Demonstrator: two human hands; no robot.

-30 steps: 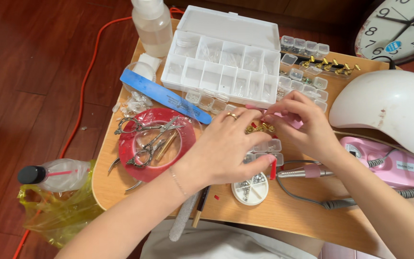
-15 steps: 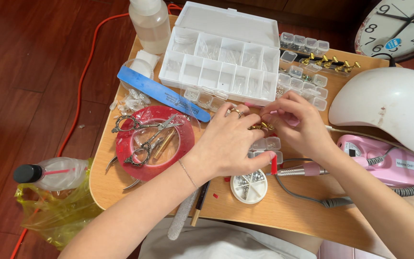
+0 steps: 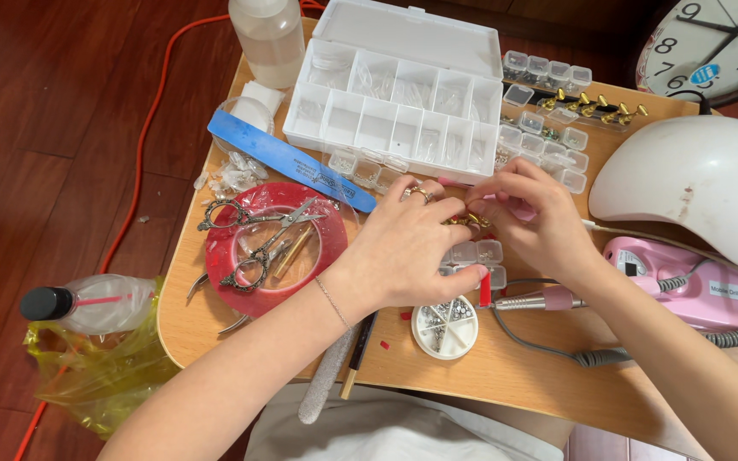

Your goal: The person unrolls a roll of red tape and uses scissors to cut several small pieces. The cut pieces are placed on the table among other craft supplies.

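A: Our left hand (image 3: 407, 248) and right hand (image 3: 527, 213) meet fingertip to fingertip, both pinched on a small gold holder (image 3: 469, 221).

B: Noted. Holder mostly hidden between the fingers, just above the clear pots (image 3: 477, 253); white box (image 3: 403, 94) behind.

A small wooden table (image 3: 506, 376) carries a white compartment box (image 3: 395, 94) at its far edge, a red tape roll (image 3: 224, 256) near the left edge, and a white nail lamp (image 3: 685, 183) on the right.
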